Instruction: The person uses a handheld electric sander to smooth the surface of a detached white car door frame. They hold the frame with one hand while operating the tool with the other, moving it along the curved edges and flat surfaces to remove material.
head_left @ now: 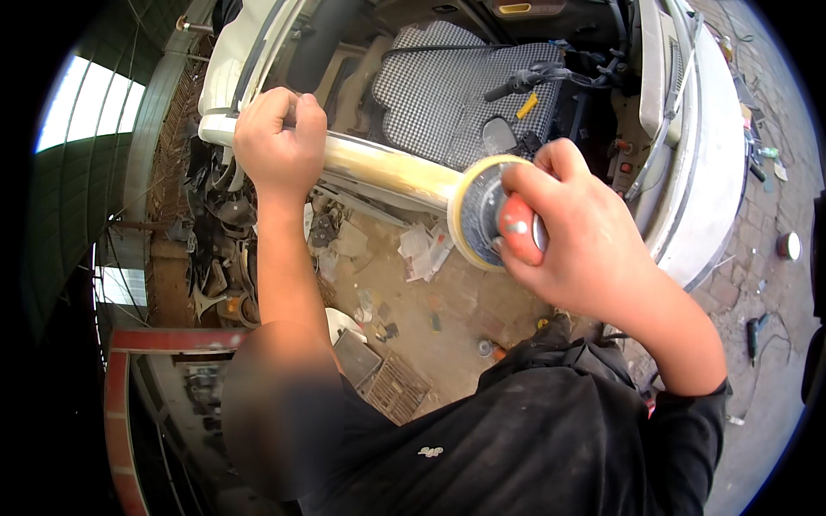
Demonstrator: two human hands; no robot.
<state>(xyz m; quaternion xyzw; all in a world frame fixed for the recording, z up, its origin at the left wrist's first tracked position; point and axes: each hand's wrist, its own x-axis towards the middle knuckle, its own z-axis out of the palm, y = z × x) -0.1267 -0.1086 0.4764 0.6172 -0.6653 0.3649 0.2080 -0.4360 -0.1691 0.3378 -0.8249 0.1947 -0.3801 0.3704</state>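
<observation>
My left hand (280, 142) is closed over the far left part of a white vehicle frame bar (391, 172), which has yellowish patches along its surface. In my right hand (585, 232) is a round sander (477, 211) with a yellow-edged grey disc and an orange-red top. My fingers wrap around that top from the right. The disc overlaps the right part of the bar in this view; its underside, and whether it touches the bar, are hidden. Beyond the bar, the vehicle's cab holds a seat (456, 95) in black-and-white houndstooth cloth.
A handlebar-like black lever (516, 86) and a yellow piece (527, 106) lie near the seat. Paper scraps (422, 249) and a brown crate (397, 387) are on the dirty floor. Car parts pile up at left. At right, a can (788, 247) and a corded tool (754, 337) rest on paving.
</observation>
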